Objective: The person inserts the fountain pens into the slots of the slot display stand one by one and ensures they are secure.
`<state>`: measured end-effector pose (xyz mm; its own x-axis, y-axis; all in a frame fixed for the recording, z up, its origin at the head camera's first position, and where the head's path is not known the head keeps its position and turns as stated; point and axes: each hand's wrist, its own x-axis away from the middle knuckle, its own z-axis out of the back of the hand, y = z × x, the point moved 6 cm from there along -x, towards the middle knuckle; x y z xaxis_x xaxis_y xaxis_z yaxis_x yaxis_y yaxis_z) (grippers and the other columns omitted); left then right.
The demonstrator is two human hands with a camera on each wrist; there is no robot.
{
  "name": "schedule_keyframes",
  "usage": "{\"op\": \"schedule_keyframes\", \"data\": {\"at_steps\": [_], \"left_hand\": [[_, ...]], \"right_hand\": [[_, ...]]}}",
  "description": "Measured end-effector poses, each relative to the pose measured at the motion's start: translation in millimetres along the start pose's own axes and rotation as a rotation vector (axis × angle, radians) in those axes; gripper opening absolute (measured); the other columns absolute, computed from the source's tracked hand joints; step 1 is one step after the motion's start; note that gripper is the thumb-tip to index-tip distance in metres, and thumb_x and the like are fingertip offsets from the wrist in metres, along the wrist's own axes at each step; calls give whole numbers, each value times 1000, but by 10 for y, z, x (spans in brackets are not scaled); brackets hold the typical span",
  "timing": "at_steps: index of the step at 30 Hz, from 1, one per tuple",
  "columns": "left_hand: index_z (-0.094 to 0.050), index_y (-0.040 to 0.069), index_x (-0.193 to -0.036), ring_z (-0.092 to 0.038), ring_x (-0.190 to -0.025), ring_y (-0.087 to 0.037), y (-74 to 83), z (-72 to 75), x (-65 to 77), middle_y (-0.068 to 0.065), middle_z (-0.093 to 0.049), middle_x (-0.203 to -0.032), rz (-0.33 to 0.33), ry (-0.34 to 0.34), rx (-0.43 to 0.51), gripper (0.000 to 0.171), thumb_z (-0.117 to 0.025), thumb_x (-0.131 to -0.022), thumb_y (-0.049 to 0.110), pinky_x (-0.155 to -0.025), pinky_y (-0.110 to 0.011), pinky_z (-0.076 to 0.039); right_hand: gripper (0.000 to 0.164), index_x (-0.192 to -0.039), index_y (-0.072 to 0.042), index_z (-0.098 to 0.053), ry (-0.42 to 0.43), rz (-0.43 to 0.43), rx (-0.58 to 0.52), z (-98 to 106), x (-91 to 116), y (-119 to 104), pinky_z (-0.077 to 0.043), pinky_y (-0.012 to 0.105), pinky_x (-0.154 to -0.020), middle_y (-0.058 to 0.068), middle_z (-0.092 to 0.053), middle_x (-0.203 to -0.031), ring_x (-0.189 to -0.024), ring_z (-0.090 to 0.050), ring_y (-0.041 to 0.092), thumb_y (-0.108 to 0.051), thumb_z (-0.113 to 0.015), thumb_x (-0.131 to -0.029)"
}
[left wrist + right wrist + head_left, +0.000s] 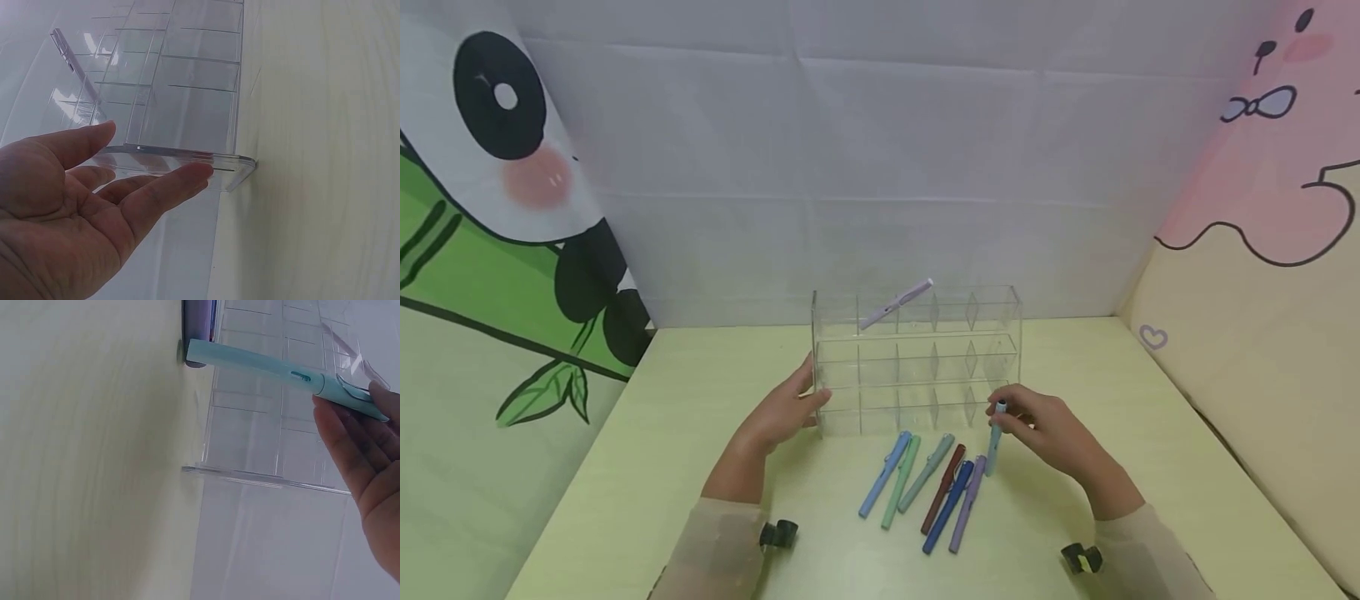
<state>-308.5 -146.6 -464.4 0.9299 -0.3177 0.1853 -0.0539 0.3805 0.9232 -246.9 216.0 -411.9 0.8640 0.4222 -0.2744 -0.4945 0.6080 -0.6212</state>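
My right hand (pixel 1041 425) pinches a pale teal pen (pixel 995 446) by its capped top, between thumb and fingers. The pen slants downward in front of the right end of a clear acrylic rack (pixel 917 375). In the right wrist view its lower end overlaps a purple pen (pixel 198 328). My left hand (pixel 784 408) is at the rack's left side, fingers extended and fingertips right at the side panel (pixel 187 152). A lilac pen (pixel 895 305) lies slanted across the rack's top row.
Several pens lie on the table before the rack: light blue (pixel 884 473), mint green (pixel 900 482), grey-green (pixel 927 472), dark red (pixel 943 489), dark blue (pixel 948 507) and purple (pixel 967 503). Behind the rack hangs a pale cloth (pixel 917 150).
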Motion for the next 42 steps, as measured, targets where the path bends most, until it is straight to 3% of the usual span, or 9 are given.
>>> {"op": "schedule_keyframes", "data": {"at_steps": [7, 16, 24, 31, 42], "left_hand": [[4, 42, -156, -48, -131, -44, -52, 2, 17, -8, -4, -166, 29, 1, 9, 82, -55, -99, 45, -108, -57, -39], [4, 43, -155, -44, -135, -43, -49, 28, 14, -8, -5, -166, 11, 5, 3, 81, -55, -98, 47, -107, -55, -41], [3, 43, -155, -44, -135, -42, -44, 25, 13, -8, -5, -166, 12, 4, 12, 82, -55, -98, 47, -107, -55, -41], [2, 44, -155, -40, -139, -39, -31, 27, 9, -8, -7, -166, 10, 13, -4, 81, -56, -99, 45, -105, -52, -45], [3, 43, -155, -45, -136, -39, -45, 19, 1, -7, -6, -166, 27, 6, 12, 83, -56, -98, 47, -107, -53, -42]], "right_hand": [[25, -124, -13, -61, 143, -34, -215, 56, -127, 100, -61, 33, -69, 9, -71, -102, -77, -72, 14, -17, -59, -99], [35, -133, -4, -48, 294, -42, -584, 113, -324, 119, -60, 43, -73, 13, -68, -108, -91, -73, 23, -11, -57, -100], [33, -126, -1, -45, 446, -55, -804, 198, -441, 174, -59, 38, -77, 20, -68, -114, -94, -73, 27, -16, -58, -100], [36, -130, 4, -42, 490, 6, -885, 293, -536, 168, -58, 40, -81, 25, -63, -119, -99, -71, 32, -12, -54, -101], [33, -128, -3, -50, 475, -8, -829, 460, -779, 139, -60, 38, -79, 20, -67, -114, -94, -73, 26, -13, -60, -99]]}}
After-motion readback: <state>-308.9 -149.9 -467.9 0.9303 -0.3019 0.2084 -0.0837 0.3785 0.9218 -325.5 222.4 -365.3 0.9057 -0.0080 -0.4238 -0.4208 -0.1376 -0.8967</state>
